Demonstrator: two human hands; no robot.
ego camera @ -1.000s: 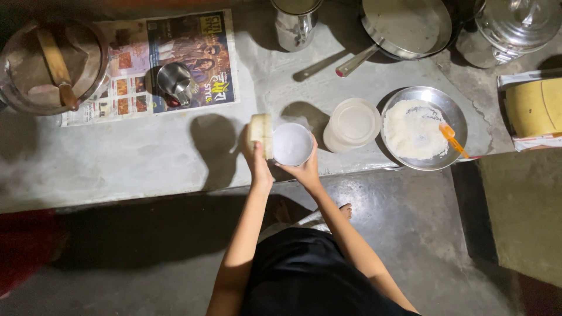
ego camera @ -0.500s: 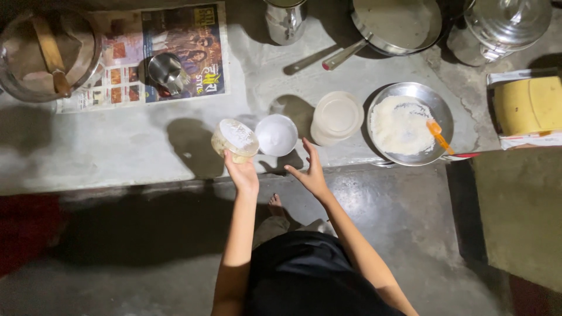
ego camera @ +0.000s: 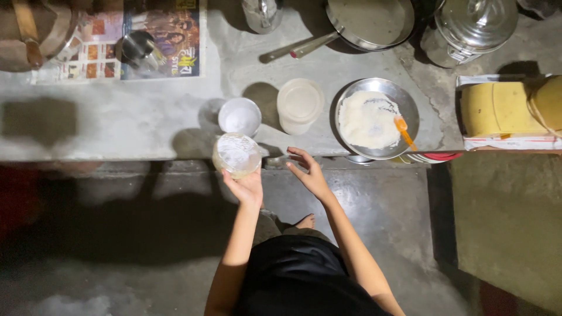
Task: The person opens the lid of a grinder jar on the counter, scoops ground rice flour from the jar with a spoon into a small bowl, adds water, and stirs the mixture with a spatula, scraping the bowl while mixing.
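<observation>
**Jar held at the tabletop edge, other hand spread beside it**

I look straight down on a long grey concrete tabletop [ego camera: 146,126], the biggest thing here, with a dark floor below it. At its right end I see a yellow block [ego camera: 497,108] resting on white packaging. Along the far edge stand a lidded steel pot [ego camera: 474,26], a long-handled steel pan [ego camera: 366,23] with its handle pointing left, and a shiny steel vessel [ego camera: 260,11] partly cut off by the frame. At the far left a printed newspaper [ego camera: 158,41] lies flat with a small steel cup [ego camera: 137,50] standing on it.

Nearer me, a steel plate [ego camera: 404,96] holds a heap of white powder [ego camera: 366,120] and an orange spoon [ego camera: 404,131] leaning on its right side. Just left of it sits a pale plastic tub [ego camera: 300,105] with its lid on. Left again, a small white bowl [ego camera: 239,117] stands apart from the tub.

My left hand [ego camera: 246,187] grips a round clear jar [ego camera: 236,155] from below, at the tabletop's near edge, just in front of the bowl; white powder shows inside. The bowl stands directly behind the jar, close enough to crowd it. My right hand [ego camera: 310,172] is empty, fingers spread, hovering beside the jar near the edge.
</observation>
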